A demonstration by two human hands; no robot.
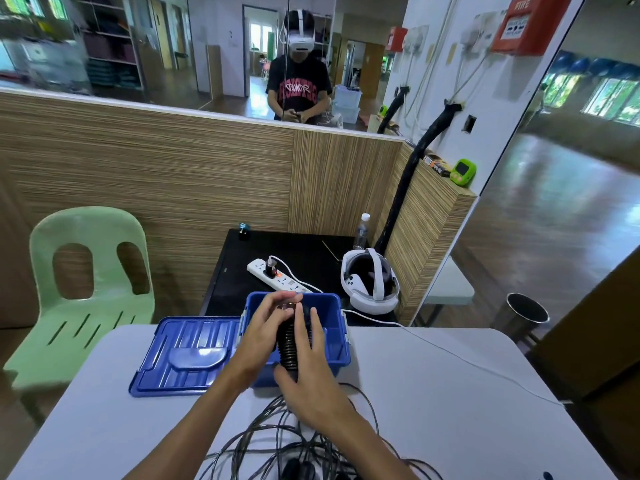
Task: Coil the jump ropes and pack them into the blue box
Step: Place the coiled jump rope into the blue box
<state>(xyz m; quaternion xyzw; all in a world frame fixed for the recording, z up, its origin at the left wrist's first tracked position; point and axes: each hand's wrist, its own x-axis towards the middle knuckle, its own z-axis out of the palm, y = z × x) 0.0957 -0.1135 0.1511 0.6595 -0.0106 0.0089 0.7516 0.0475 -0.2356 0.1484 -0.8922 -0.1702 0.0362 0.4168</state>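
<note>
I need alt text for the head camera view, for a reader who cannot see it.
Two hands, left hand and right hand, hold black jump rope handles above an open blue box on a white table. Loose black rope lies nearer; the blue lid lies left.

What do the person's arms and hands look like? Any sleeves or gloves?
Both arms are bare, with no sleeves in sight. The left hand and right hand wear no gloves, and no rings, watch or bands show. Two slim forearms reach in from the bottom of the picture.
</note>
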